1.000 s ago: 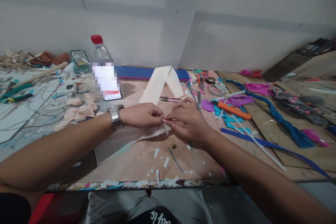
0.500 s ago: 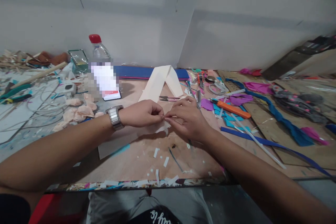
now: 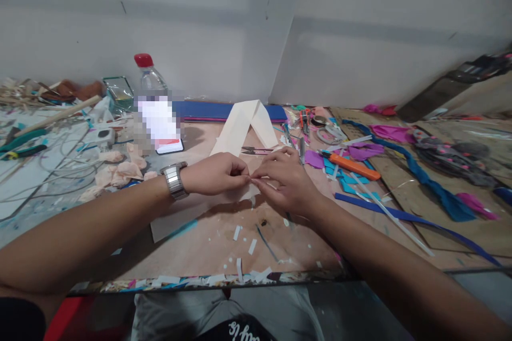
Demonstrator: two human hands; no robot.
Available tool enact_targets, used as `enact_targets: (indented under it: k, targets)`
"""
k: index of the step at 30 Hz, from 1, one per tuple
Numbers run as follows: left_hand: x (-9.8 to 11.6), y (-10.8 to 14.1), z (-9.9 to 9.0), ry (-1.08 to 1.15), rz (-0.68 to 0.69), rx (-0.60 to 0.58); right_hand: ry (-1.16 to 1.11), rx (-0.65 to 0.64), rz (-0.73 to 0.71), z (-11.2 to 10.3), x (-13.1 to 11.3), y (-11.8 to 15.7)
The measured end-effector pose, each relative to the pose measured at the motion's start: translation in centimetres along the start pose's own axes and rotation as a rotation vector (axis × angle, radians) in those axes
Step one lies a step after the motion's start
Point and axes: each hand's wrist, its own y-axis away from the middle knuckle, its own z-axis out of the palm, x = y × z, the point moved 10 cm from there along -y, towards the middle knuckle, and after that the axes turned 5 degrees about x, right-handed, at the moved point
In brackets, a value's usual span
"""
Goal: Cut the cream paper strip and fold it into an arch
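Observation:
My left hand (image 3: 218,173), with a metal-banded watch (image 3: 175,181) on its wrist, is closed in a pinch. Its fingertips meet those of my right hand (image 3: 286,181), which also pinches, over the middle of the table. Between and below them a pale edge of a cream paper strip (image 3: 242,193) shows; the exact grip is hidden by the fingers. Just beyond my hands lies a folded cream strip (image 3: 232,128), bent to a peak. Small thread snips (image 3: 258,151) rest beside it, near my right fingers. A white sheet (image 3: 170,224) lies under my left forearm.
A phone (image 3: 170,146) leans against a red-capped bottle (image 3: 150,77) at the back left. Peach crumpled pieces (image 3: 122,173) and green-handled pliers (image 3: 24,144) lie left. To the right are an orange cutter (image 3: 352,165), a blue strip (image 3: 412,217) and a board (image 3: 432,181).
Both hands keep nearly the same pinched pose. The pale edge below the fingertips has shifted slightly. The whole view has moved a little.

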Motion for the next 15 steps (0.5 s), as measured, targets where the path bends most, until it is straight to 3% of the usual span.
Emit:
enact_targets:
  k: [5, 11, 15]
  targets:
    - [0.7, 0.2, -0.1, -0.024, 0.044, 0.024, -0.005, -0.022, 0.028, 0.0, 0.2, 0.0]
    - [1.9, 0.4, -0.5, -0.219, 0.141, 0.17, -0.032, -0.055, 0.102, 0.4, 0.9, 0.1]
    - [2.2, 0.4, 0.0, -0.279, 0.177, 0.165, -0.071, -0.119, 0.13, 1.0, 1.0, 0.2]
